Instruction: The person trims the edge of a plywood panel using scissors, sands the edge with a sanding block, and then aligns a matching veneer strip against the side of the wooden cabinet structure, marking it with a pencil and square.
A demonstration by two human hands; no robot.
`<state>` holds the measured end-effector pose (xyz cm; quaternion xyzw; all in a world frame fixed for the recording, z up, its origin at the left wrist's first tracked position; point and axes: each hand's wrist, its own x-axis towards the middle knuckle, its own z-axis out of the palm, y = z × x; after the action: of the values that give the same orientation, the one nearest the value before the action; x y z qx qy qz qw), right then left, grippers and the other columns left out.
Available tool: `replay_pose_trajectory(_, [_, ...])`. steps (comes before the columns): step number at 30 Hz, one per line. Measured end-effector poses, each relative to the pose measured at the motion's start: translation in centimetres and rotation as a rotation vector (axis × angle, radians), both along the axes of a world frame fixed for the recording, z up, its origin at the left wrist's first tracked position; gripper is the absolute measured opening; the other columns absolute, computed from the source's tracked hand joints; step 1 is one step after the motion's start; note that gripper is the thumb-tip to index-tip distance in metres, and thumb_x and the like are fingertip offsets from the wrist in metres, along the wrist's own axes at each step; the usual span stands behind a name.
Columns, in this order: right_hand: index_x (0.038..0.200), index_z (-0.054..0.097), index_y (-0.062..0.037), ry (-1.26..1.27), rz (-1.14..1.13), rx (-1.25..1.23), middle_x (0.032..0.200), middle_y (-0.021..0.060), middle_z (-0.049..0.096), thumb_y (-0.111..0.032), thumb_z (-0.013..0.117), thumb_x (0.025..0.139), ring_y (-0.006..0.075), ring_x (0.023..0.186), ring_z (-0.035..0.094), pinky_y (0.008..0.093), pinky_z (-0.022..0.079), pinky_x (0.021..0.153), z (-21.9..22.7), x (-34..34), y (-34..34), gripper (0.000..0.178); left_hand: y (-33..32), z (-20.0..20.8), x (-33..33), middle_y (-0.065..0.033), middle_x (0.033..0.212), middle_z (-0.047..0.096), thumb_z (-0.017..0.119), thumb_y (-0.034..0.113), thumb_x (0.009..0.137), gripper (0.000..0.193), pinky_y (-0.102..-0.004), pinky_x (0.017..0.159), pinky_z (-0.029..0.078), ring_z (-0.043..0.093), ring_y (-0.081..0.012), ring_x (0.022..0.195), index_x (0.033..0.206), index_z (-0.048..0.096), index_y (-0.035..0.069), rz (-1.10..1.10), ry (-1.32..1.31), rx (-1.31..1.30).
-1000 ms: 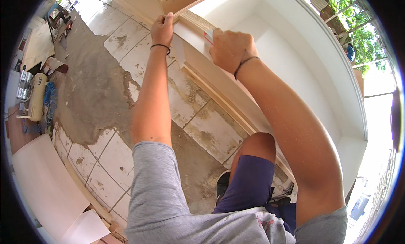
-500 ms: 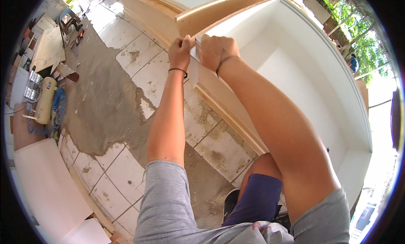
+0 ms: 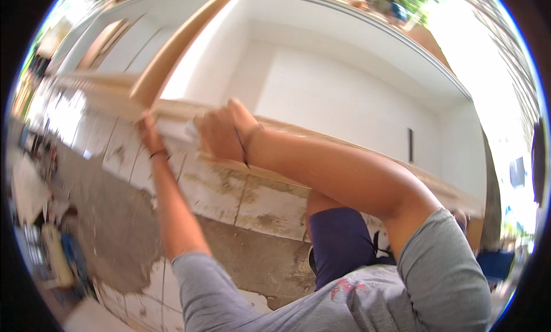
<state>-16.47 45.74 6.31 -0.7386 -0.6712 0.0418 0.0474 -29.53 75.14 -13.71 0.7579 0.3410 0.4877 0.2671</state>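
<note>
Far left, on the floor: a beige tank (image 3: 57, 257), blurred, with a coiled blue hose (image 3: 73, 256) just beside it on its right.
Grey floor patch (image 3: 109, 217): bare and rough-edged, bordered by worn white tiles (image 3: 215, 188).
Left hand (image 3: 150, 135): at the front of a white-lined cabinet (image 3: 344, 79), just below the lower end of a wooden divider (image 3: 166, 62); the fingers are bent, but blur hides whether they grip the edge, so their hold cannot be told.
Front rail (image 3: 178, 108): light wood, running from near the left hand toward the lower right, partly behind the right forearm.
Pale piece (image 3: 192, 131): between the two hands, at the front rail, projecting from the left side of the right fist; its outline is smeared.
Right hand (image 3: 222, 135): clenched around the pale piece, knuckles upward, a dark band at the wrist.
Bent leg, centre right: purple shorts (image 3: 341, 240), below the right forearm.
Cabinet interior, right: a narrow black bar (image 3: 410, 145), upright against the white back.
</note>
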Motion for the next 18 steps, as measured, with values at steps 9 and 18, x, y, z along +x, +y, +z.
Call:
replay_pose_trajectory(9, [0.103, 0.064, -0.0131, 0.047, -0.529, 0.364, 0.094, 0.0034, 0.055, -0.012, 0.068, 0.069, 0.0232, 0.099, 0.052, 0.041, 0.037, 0.086, 0.3, 5.5, -37.4, 0.034, -3.3, 1.3, 1.8, -0.0177, 0.131, 0.051, 0.047, 0.045, 0.096, 0.058, -0.0403, 0.103, 0.036, 0.049, -0.0299, 0.118, 0.129, 0.052, -0.003, 0.049, 0.008, -0.292])
replay_pose_trajectory(18, [0.103, 0.066, -0.0146, -0.121, -1.034, 0.364, 0.101, 0.0029, 0.055, -0.006, 0.067, 0.067, 0.0226, 0.106, 0.051, 0.041, 0.032, 0.091, -1.3, 5.0, -51.2, 0.038, -8.4, 9.3, 4.3, -0.0156, 0.128, 0.055, 0.051, 0.047, 0.094, 0.05, -0.0451, 0.098, 0.041, 0.05, -0.0327, 0.119, 0.118, 0.059, 0.004, 0.594, 0.298, -0.159])
